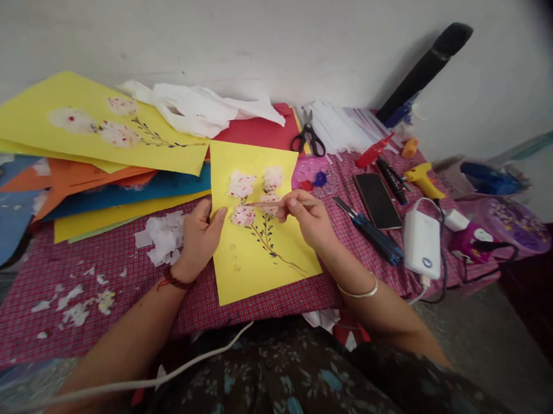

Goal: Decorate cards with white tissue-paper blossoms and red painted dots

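A yellow sheet of paper (233,259) lies before me, with painted stems and leaves and several white, red-speckled flower shapes. At its left edge is my left hand (202,233), closed, with the thumb over the margin and the other fingers partly hidden. My right hand (308,217) pinches a thin paintbrush (269,203) above the flowers. The brush points left, its tip among the blossoms near the upper stem; whether it touches the paper I cannot tell. Behind the sheet, a pink palette (302,173) carries red and blue paint.
Left are torn white tissue pieces (162,239), coloured papers (130,186) and another flower-painted yellow sheet (108,133). Scissors (308,136) lie at the back. On the right are a box cutter (372,233), a phone (378,201), a white power bank (421,242) and a yellow glue gun (423,179).
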Tool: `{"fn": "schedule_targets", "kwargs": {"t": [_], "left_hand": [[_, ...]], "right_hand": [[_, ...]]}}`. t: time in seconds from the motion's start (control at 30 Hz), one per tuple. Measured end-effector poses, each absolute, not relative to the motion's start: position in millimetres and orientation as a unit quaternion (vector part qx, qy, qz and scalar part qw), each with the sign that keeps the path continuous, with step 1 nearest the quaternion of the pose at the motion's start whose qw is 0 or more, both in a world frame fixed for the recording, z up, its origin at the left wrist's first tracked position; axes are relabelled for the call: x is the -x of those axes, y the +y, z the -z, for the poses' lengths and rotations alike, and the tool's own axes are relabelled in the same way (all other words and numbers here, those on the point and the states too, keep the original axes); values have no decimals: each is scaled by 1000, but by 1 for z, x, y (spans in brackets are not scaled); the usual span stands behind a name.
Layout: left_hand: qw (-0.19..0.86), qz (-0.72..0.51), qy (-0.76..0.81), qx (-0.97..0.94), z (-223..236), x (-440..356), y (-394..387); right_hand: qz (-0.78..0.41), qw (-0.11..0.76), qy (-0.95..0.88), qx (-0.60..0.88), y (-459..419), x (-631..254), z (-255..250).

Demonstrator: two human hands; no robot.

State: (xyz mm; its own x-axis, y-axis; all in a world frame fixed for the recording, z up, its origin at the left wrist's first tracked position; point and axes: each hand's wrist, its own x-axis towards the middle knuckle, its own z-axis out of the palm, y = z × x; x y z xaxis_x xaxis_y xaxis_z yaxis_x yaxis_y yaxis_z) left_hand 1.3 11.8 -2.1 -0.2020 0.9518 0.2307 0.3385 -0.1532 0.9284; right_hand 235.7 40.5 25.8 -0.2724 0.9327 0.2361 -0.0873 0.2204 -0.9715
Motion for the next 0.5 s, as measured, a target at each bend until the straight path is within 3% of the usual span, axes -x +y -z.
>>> {"fn": "schedule_targets", "kwargs": {"t": [0.5], "left_hand": [[287, -501, 592, -562, 1, 0, 11]], "right_hand": [[-550, 451, -618, 337, 39, -229, -26]]}}
